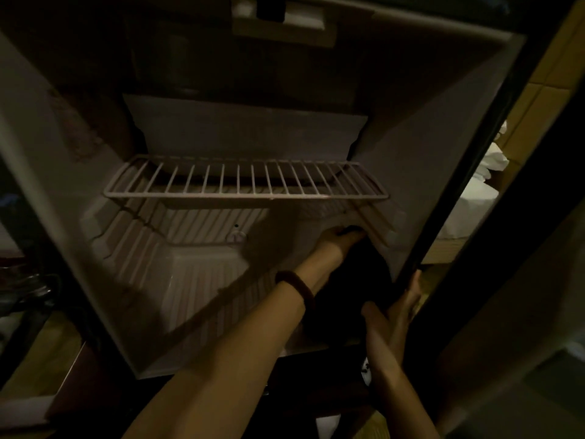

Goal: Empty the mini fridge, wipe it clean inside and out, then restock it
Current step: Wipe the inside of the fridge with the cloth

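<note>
White plastic walls line the open mini fridge [79, 172] in front of you, and the light is dim. A white wire shelf [247, 180] sits across the middle of it with nothing on it. Below the shelf the ribbed white floor [196, 280] has a small round drain spot near the back.

Your left hand [338, 240] reaches deep into the fridge, down low on the right side, just under the right end of the wire shelf. It holds a dark cloth [351, 280] against the inner right wall. The fingers curl over the top of the cloth, but it is too dark to tell how they are spread. The cloth hangs down from the hand toward the front edge of the fridge. A dark round band [296, 285] sits on your left wrist.

Your right hand [399, 301] is at the front right edge of the fridge, on the black door seal [468, 172]. The fingers lie straight and close together along the outer side of the edge, and the thumb is on the inner side, near the cloth.

Past the fridge on the right you can see something white and rumpled [484, 172].
</note>
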Tool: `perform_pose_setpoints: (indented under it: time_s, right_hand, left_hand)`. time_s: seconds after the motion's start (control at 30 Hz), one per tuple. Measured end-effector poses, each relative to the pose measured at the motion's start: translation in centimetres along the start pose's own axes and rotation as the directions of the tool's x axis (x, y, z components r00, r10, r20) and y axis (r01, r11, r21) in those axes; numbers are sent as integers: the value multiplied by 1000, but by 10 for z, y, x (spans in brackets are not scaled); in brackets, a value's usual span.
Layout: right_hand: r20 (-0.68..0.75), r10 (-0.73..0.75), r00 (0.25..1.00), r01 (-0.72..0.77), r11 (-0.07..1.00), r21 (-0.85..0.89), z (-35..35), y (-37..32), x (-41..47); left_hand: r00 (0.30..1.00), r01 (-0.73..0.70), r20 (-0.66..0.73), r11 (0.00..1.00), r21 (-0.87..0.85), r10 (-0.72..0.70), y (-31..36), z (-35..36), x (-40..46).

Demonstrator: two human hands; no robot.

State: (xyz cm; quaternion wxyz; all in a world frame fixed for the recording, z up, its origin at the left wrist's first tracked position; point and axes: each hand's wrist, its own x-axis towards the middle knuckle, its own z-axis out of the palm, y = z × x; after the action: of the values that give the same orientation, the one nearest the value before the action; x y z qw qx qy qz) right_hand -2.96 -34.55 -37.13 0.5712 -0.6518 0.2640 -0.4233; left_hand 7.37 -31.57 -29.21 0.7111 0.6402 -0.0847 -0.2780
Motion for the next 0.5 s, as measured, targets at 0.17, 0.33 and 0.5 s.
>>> perform_pose_setpoints:
  time_s: [0.17, 0.33, 0.5]
  right_hand:
    - [64, 2, 998, -1, 1000, -18, -5, -3, 0]
    - [100, -21, 995, 19, 1000, 18, -2, -21, -6]
    - [93, -26, 995, 25, 999, 21, -1, -18, -6]
  left_hand:
    - [993, 46, 114, 986, -160, -28, -12, 4, -18]
    - [997, 53, 69, 986, -159, -42, -1, 10, -21]
    - [996, 85, 35, 991, -101, -82, 5, 11, -23]
